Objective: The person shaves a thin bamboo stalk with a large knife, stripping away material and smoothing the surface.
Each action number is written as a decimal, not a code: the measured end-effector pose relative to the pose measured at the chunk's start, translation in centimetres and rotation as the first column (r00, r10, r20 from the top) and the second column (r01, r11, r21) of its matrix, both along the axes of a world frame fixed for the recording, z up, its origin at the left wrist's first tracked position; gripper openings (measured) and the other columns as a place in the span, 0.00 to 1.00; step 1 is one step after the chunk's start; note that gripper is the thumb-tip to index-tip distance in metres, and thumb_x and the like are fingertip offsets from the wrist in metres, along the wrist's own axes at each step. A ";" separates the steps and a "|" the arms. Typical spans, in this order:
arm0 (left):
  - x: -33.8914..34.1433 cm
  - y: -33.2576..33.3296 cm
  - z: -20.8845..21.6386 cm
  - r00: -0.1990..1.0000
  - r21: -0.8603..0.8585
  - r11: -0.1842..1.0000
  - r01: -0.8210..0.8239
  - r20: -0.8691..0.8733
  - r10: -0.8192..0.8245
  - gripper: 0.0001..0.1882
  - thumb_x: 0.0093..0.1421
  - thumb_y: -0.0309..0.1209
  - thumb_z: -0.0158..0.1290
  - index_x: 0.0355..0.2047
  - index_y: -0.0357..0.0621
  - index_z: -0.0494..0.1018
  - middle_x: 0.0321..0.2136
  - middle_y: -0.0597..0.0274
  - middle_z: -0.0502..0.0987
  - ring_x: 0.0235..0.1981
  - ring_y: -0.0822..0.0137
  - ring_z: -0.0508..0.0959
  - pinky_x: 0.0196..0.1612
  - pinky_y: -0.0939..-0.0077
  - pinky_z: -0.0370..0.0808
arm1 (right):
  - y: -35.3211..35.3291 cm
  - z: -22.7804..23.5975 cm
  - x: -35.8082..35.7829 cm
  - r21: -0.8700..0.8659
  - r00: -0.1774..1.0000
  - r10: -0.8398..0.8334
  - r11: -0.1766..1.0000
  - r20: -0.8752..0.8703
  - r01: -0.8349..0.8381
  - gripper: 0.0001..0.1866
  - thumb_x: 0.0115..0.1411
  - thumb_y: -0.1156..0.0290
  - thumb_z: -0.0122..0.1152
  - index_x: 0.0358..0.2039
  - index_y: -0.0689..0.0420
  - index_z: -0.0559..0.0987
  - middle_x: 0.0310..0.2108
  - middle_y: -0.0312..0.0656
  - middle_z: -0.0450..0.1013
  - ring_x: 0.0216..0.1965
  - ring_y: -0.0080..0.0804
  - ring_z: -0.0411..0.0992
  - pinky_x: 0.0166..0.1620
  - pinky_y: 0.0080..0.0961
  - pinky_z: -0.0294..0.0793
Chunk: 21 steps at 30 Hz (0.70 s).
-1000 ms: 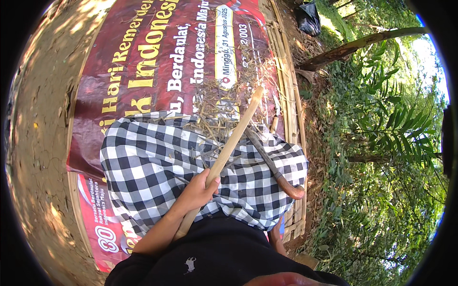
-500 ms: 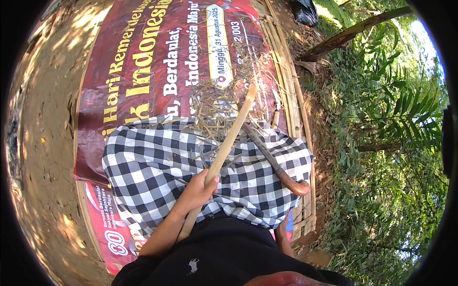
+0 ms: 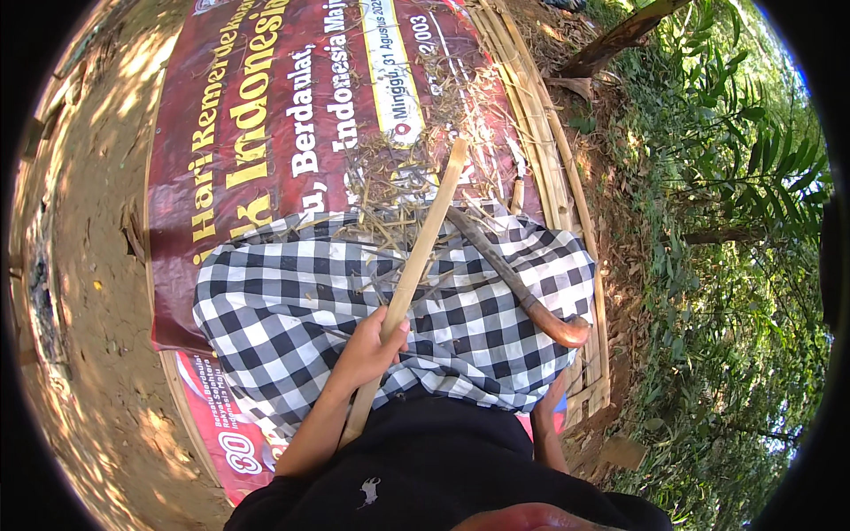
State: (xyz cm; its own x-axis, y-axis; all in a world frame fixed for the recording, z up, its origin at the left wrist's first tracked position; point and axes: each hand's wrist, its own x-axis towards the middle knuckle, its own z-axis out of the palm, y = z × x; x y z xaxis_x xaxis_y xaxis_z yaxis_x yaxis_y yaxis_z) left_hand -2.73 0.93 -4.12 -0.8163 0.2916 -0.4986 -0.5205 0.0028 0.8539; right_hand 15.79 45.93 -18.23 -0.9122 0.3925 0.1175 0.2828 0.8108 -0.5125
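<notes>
Since the earlier frame the view has swung, so we see the checked cloth (image 3: 266, 305) and hooked tool (image 3: 509, 276) sitting farther right, while the left hand (image 3: 372, 350) keeps its hold. At the left we have dry, cracked earth (image 3: 97, 319), dappled with light. Next comes a smooth, dark red banner (image 3: 173, 296), its sheet slightly creased. Over its near part, the soft black-and-white cloth lies in loose folds. The left hand closes round a pale, flat-sided wooden strip (image 3: 423, 248), which slants over the cloth from the near black shirt (image 3: 425, 460) to the far side. Thin, dry shavings (image 3: 390, 208) litter the banner and cloth there. To the right, the tool rests on the cloth, its dark, narrow shaft ending in a rounded brown handle. The right hand (image 3: 552, 395) is mostly hidden by the cloth; we cannot tell how its fingers are set. Bamboo slats (image 3: 547, 155) edge the banner, with leafy greenery (image 3: 708, 354) beyond.
</notes>
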 end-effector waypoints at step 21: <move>-0.1 0.6 1.7 0.998 -0.034 0.998 0.057 -0.038 -0.058 0.12 0.68 0.34 0.54 0.44 0.40 0.68 0.23 0.69 0.71 0.17 0.81 0.69 0.20 0.83 0.66 | 2.9 15.2 3.2 0.544 0.984 -0.033 0.836 0.173 -0.068 0.16 0.50 0.84 0.52 0.41 0.62 0.73 0.33 0.52 0.69 0.37 0.58 0.69 0.39 0.49 0.68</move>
State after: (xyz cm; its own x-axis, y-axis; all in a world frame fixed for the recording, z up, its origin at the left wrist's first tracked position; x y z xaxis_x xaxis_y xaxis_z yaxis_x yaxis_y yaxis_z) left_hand -2.82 1.48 -2.43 -0.8176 0.3229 -0.4767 -0.4849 0.0603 0.8725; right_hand 19.03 48.80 -3.00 -0.9436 0.2939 0.1523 0.3069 0.9492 0.0696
